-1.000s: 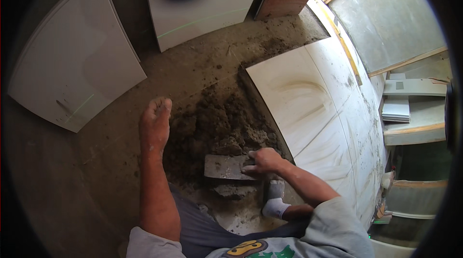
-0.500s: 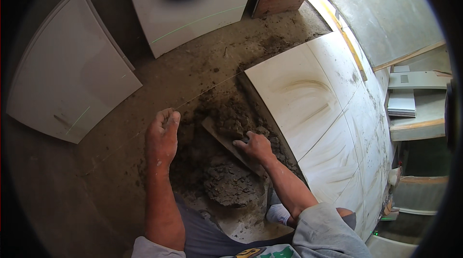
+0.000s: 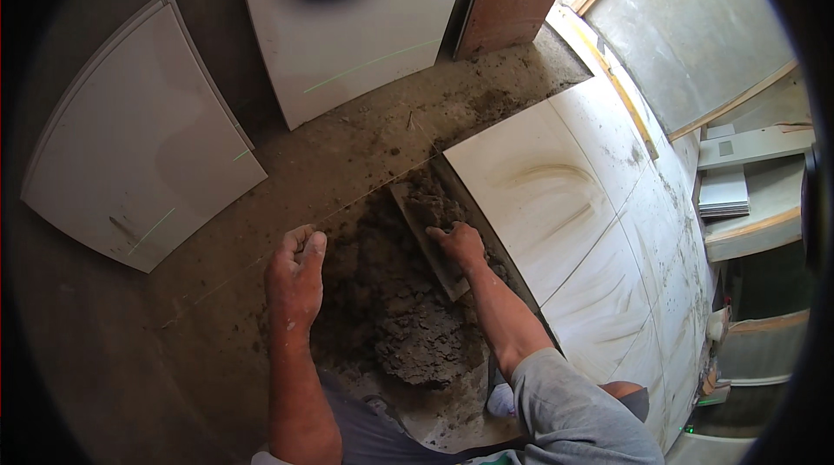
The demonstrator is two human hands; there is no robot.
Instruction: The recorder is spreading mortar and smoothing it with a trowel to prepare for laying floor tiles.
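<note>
Loosely curled above the floor at lower left, my left hand [image 3: 297, 265] has its fingertips turned away; whether anything is inside is hidden. My right hand [image 3: 460, 248] grips a flat metal trowel [image 3: 408, 213], angled along the right part of a heap of dark, crumbly mortar [image 3: 417, 335]. Just right of the heap, a large white tile [image 3: 530, 204] with brown smears forms the edge of the tiled area. A thin string line [image 3: 347, 203] runs diagonally over the bare floor past my left hand.
Two white panels [image 3: 139, 144] [image 3: 356, 22] and a reddish board [image 3: 508, 0] stand along the far and left sides. At right are a pale panel [image 3: 686, 31], a wooden strip [image 3: 625, 92] and stacked white tiles [image 3: 721, 191]. My bent legs and a white-socked foot lie below.
The trowel has moved forward and turned from crosswise to lengthwise, uncovering lumpy mortar. My right hand has moved up; my left sits lower in the view, still curled.
</note>
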